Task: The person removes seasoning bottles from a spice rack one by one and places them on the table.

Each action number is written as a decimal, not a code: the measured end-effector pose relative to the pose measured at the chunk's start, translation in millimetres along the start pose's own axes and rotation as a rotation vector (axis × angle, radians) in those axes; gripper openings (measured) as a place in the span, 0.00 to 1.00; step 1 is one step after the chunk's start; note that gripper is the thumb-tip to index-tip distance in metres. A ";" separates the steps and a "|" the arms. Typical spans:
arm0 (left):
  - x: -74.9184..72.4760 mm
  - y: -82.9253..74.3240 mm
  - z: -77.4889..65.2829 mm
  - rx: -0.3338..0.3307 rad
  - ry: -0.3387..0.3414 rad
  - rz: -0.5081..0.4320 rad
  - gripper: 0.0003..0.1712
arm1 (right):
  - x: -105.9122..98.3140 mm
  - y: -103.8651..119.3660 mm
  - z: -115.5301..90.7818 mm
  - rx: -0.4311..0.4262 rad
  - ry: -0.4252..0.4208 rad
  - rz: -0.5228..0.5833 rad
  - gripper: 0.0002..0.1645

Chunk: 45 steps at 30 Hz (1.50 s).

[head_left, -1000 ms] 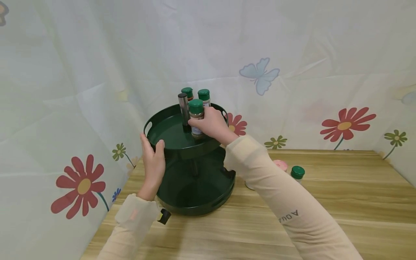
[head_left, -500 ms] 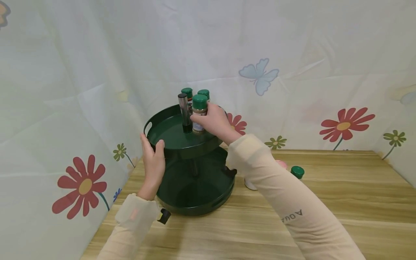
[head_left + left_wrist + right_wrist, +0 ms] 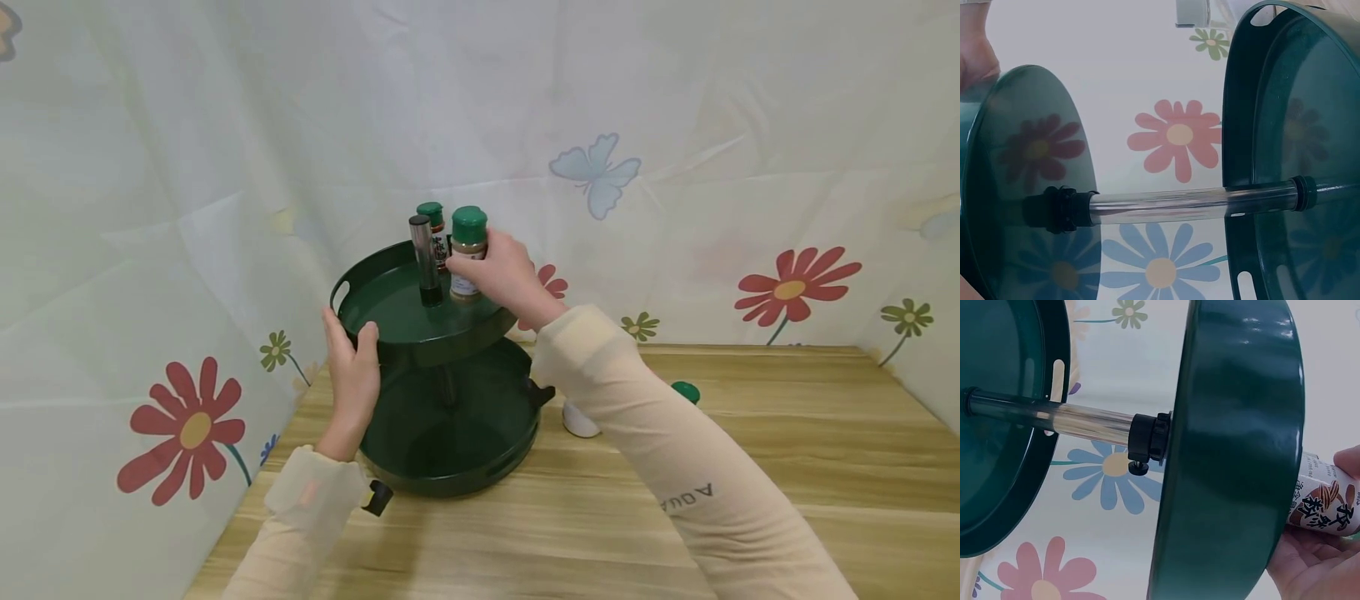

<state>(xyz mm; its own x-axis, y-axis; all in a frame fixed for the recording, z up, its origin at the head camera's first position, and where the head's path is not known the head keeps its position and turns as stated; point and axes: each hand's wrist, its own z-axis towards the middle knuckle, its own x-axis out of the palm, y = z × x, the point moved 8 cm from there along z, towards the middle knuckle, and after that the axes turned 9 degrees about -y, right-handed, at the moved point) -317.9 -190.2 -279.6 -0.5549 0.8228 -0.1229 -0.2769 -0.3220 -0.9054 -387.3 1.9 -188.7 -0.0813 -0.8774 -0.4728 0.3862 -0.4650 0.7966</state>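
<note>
With thumb and fingers my right hand [image 3: 504, 271] pinches a spice jar [image 3: 468, 250] with a green cap. It is upright over the upper tray [image 3: 382, 308] of a dark green two-tier rack; whether it touches the tray cannot be told. In the right wrist view the white label with dark characters on the spice jar [image 3: 1325, 500] faces the camera. My left hand [image 3: 354, 379] rests against the outer wall of the upper tray, fingers straight, thumb raised near the rim. Another green-capped spice jar [image 3: 431, 215] stands behind the rack's metal post [image 3: 424, 254].
The lower tray [image 3: 450, 442] sits on the wooden table [image 3: 525, 533]. To its right, partly covered by my right arm, are a white container [image 3: 580, 421] and a green cap [image 3: 686, 391]. A flower-printed curtain [image 3: 712, 183] closes the back and left sides.
The right hand has carried the spice jar back and slightly right over the upper tray, now covering another jar behind it. The left hand has stayed in place.
</note>
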 end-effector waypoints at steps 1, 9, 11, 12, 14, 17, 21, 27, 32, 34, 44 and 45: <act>-0.1 -0.1 0.0 0.000 0.000 0.000 0.40 | -1.0 0.3 -0.5 -0.001 -0.002 0.003 0.19; -0.3 -1.2 -1.4 -0.003 0.002 0.006 0.40 | -6.5 -0.5 -5.1 -0.020 -0.023 0.049 0.21; -0.3 -1.0 -1.9 -0.004 0.004 0.008 0.40 | -7.8 -1.0 -6.6 -0.025 -0.028 0.062 0.20; -0.4 -0.9 -2.0 -0.004 0.003 0.008 0.40 | -8.7 -1.1 -7.3 -0.029 -0.032 0.069 0.20; -0.4 -0.9 -2.4 -0.006 0.002 0.005 0.40 | -10.7 -1.2 -8.3 -0.036 -0.041 0.083 0.20; -0.6 -1.3 -2.1 -0.003 -0.003 0.003 0.40 | -13.6 -1.7 -9.0 -0.046 -0.051 0.101 0.20; -1.0 -1.9 -1.5 0.004 -0.008 0.006 0.40 | -16.5 -2.4 -9.6 -0.058 -0.061 0.114 0.20; -1.0 -0.6 -1.6 0.005 -0.005 0.017 0.41 | -21.9 -4.4 -10.9 -0.065 -0.080 0.122 0.22; -0.7 1.4 -0.9 0.001 -0.007 0.014 0.41 | -28.9 -5.1 -14.2 -0.069 -0.091 0.124 0.22; -0.4 2.0 -0.5 -0.004 -0.007 0.011 0.41 | -31.6 -6.3 -15.2 -0.069 -0.094 0.132 0.21; 0.0 3.1 0.3 -0.004 -0.007 0.005 0.41 | -45.2 -16.4 -19.0 -0.080 -0.121 0.122 0.20; -0.1 3.3 0.6 -0.006 -0.009 0.005 0.41 | -46.3 -17.5 -19.5 -0.080 -0.122 0.121 0.20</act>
<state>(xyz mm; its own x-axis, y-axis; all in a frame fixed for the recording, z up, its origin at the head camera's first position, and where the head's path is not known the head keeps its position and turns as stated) -319.3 -191.6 -282.3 -0.5630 0.8172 -0.1238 -0.2698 -0.3233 -0.9070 -372.3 53.0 -188.1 -0.1387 -0.9365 -0.3219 0.4713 -0.3483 0.8102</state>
